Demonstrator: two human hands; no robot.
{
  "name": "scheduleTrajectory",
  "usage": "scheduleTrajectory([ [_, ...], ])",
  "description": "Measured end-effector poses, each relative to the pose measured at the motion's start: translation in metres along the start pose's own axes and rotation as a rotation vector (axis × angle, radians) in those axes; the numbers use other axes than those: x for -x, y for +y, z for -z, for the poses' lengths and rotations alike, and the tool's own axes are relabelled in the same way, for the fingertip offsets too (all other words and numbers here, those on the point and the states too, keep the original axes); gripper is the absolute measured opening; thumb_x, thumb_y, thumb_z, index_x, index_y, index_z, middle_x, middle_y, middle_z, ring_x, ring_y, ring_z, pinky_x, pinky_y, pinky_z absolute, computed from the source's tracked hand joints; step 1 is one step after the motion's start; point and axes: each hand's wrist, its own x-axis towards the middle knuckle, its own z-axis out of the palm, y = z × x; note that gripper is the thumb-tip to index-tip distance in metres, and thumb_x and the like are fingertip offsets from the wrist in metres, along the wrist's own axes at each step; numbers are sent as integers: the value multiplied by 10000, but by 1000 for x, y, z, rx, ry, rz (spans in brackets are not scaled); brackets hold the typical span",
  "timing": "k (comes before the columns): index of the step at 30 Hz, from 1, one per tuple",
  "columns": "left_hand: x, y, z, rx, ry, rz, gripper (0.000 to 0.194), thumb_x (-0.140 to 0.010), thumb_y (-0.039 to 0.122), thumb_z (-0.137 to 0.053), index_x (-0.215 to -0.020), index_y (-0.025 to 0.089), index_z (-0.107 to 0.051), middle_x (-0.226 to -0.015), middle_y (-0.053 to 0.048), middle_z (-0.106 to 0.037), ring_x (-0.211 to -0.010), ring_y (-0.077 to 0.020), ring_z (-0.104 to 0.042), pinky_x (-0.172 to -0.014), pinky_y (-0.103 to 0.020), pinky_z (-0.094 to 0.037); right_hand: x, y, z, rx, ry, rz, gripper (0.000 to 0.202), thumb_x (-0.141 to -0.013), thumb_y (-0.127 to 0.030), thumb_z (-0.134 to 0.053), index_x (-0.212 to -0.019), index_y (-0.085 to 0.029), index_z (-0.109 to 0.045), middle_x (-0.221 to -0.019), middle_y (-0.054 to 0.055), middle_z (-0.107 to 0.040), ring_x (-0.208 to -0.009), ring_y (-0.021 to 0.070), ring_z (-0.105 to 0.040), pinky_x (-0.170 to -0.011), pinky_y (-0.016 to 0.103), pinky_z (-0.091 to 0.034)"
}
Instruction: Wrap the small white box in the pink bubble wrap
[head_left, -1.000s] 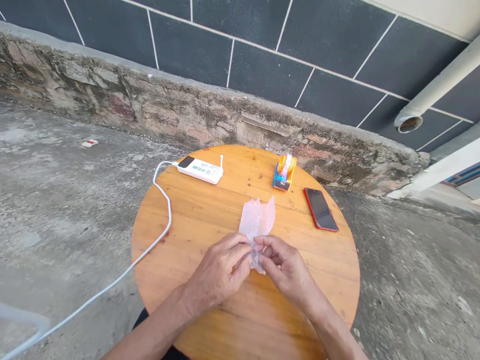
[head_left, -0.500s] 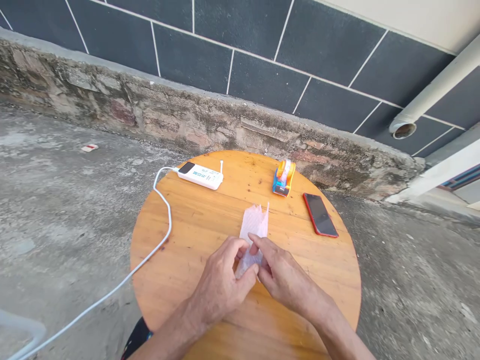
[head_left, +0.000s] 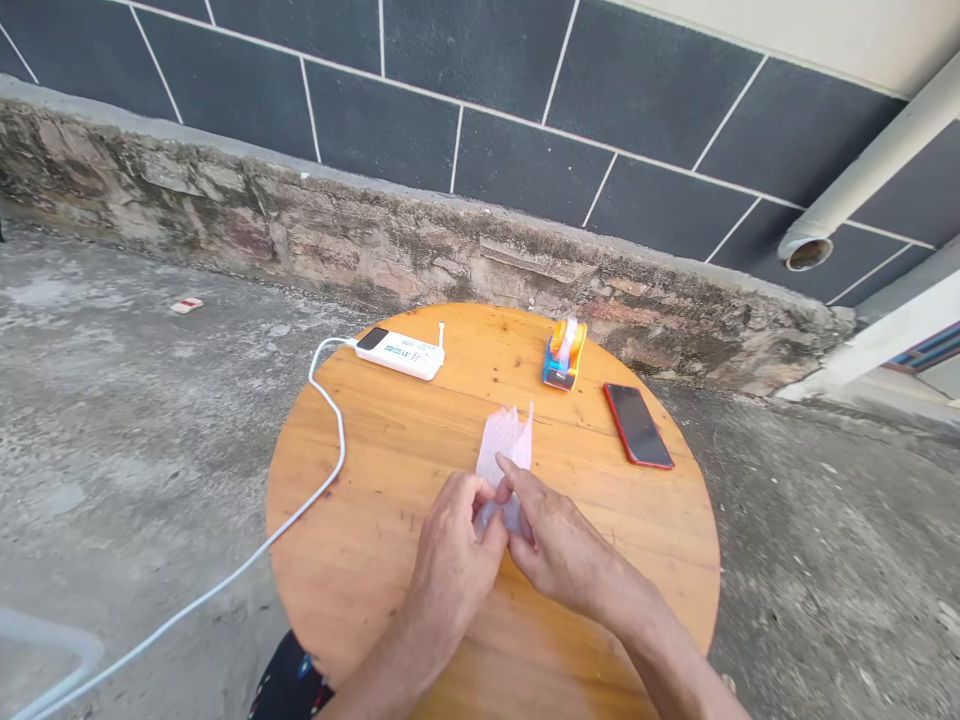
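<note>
Plastic wrap: a small, thin piece of clear, pale pinkish plastic wrap [head_left: 507, 448], crinkled, with a ragged far edge that stands up off the wood; its near end is bunched between the two hands.
Where it is: near the middle of the round wooden table [head_left: 375, 500], slightly toward the near side.
Left hand: the left hand [head_left: 456, 553] pinches the near end of the wrap, fingers closed on it.
Right hand: the right hand [head_left: 559, 545] pinches the same end from the right, touching the left hand, its forefinger laid along the wrap.
Far left: a white power strip [head_left: 400, 352] with a white cable [head_left: 330, 400] trailing off the table's left edge.
Far right: an orange and blue tape dispenser [head_left: 563, 353], and right of it a red phone [head_left: 638, 425], lying face up.
</note>
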Motion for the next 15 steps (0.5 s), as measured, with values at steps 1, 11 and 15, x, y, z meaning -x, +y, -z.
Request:
scheduleTrajectory([
  [1, 0, 0, 0, -5, -4, -3, 99, -762, 125, -485, -797, 207, -528, -816, -1, -597, -773, -173, -575, -697, -292, -445, 1, 0, 0, -21, 12, 2, 704, -775, -39, -454, -1420, -204, -226, -1142, 71, -592, -839, 167, -580, -781, 324, -479],
  [11, -1, -2, -2, -63, 0, -30, 127, -743, 99, -478, -807, 203, -515, -810, -4, -568, -792, -179, -564, -714, -301, -450, 32, 13, -25, -241, 443, -103, 264, -840, -138, -566, -1088, -228, -555, -922, 17, -576, -728, 132, -554, -692, 269, -474],
  [15, 1, -3, -3, -110, 18, -48, 137, -734, 89, -472, -794, 202, -522, -795, -6, -569, -775, -180, -564, -695, -299, -450, 34, 10, -35, -311, 445, -121, 240, -828, -180, -613, -1064, -213, -579, -1051, 60, -547, -799, 153, -568, -697, 278, -493],
])
